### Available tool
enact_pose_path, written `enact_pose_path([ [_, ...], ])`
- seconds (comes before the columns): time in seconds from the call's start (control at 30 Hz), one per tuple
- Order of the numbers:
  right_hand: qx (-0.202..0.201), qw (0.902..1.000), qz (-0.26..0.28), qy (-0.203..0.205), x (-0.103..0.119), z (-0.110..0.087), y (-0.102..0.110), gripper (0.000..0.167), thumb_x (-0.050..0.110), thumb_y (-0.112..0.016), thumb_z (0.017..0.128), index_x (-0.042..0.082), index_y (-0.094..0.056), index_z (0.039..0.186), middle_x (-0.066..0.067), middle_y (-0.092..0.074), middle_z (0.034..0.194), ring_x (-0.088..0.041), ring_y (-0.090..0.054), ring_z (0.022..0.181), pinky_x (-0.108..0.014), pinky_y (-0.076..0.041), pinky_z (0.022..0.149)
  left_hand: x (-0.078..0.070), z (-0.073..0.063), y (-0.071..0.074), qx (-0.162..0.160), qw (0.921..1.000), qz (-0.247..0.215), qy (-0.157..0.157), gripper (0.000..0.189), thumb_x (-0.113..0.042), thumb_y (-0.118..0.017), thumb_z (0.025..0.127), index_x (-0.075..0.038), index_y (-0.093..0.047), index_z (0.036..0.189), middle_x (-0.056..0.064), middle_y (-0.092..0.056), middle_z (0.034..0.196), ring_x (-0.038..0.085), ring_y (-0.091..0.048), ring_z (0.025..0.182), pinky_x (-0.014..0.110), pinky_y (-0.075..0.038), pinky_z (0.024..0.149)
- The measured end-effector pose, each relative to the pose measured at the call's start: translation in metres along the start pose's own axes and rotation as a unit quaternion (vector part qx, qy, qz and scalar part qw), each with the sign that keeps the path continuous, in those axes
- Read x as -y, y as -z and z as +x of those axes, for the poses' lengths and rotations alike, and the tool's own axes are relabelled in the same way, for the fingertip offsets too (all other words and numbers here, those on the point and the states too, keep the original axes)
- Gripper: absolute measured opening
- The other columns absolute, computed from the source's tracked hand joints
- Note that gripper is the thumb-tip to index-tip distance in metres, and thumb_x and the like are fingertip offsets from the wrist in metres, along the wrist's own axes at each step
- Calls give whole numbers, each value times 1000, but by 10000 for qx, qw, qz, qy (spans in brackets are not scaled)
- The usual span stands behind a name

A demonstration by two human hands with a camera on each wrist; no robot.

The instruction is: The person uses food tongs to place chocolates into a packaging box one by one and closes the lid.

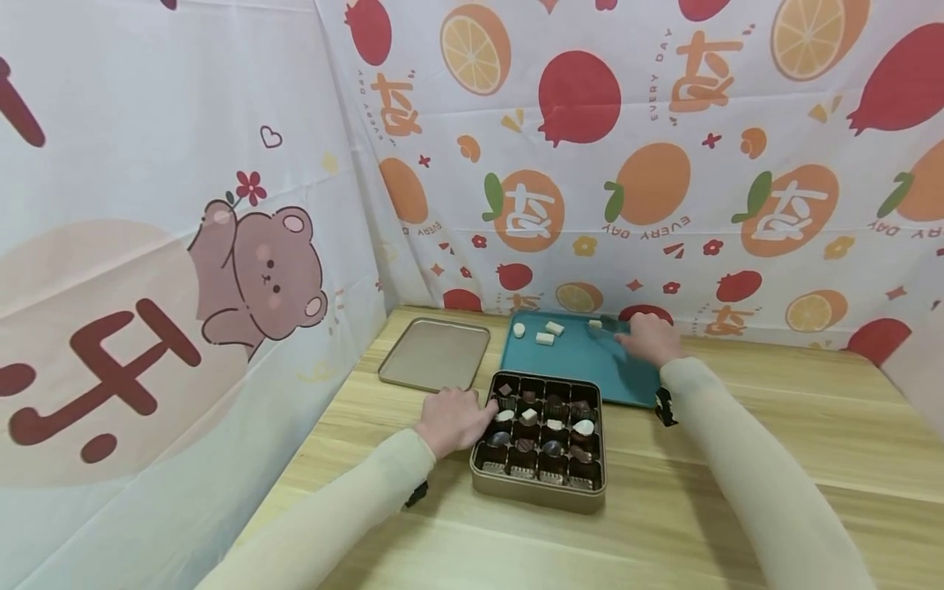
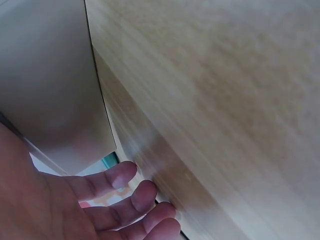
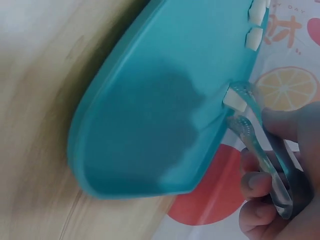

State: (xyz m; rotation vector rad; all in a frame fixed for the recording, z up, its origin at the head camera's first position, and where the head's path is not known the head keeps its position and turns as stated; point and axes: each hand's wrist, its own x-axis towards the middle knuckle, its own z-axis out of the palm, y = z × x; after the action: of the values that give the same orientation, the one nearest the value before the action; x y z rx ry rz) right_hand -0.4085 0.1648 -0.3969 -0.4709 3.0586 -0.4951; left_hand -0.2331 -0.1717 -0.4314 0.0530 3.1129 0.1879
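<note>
My left hand (image 1: 453,419) rests against the left side of a gold box (image 1: 538,493), one fingertip at its rim. In the left wrist view its fingers (image 2: 117,207) are relaxed beside the box's smooth wall (image 2: 55,85). The box's dark divided insert holds brown and white chocolates. My right hand (image 1: 652,338) grips metal tongs (image 3: 263,159) over the teal tray (image 3: 145,115). The perforated tong tips are spread around a white piece (image 3: 235,101) near the tray's edge; one tip overlaps it in this view.
Several other white pieces (image 1: 545,338) lie at the back left of the teal tray. A beige tray (image 1: 435,352) sits to its left on the wooden table (image 1: 782,459). Printed cloth (image 1: 583,270) hangs behind and along the left side.
</note>
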Motion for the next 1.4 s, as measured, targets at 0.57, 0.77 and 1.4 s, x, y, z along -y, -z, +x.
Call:
enact_pose_path([
  [0.57, -169, 9998, -1, -42, 6, -12, 13, 45, 24, -63, 99, 13, -51, 56, 3, -35, 51, -14, -35, 47, -29, -30, 46, 1, 0, 8, 33, 10000, -29, 47, 70, -58, -29, 103, -5, -70, 122, 22, -69, 118, 40, -68, 100, 52, -52, 69],
  [0.77, -127, 9996, -119, -200, 6, -16, 10, 51, 35, -65, 97, 14, -42, 56, 5, -30, 51, -11, -30, 44, -27, -26, 44, 3, 1, 7, 0, 9999, -71, 74, 70, -58, -29, 103, -4, -71, 120, 22, -70, 115, 41, -67, 99, 52, -52, 70],
  [1.4, -184, 9994, -209, 226, 5, -44, 8, 36, 26, -65, 98, -1, -72, 120, -21, -74, 107, -17, -60, 63, -28, -35, 43, 1, -2, 0, 12, 9999, -154, 43, 67, -56, -33, 102, -4, -71, 119, 23, -69, 116, 41, -66, 100, 55, -51, 73],
])
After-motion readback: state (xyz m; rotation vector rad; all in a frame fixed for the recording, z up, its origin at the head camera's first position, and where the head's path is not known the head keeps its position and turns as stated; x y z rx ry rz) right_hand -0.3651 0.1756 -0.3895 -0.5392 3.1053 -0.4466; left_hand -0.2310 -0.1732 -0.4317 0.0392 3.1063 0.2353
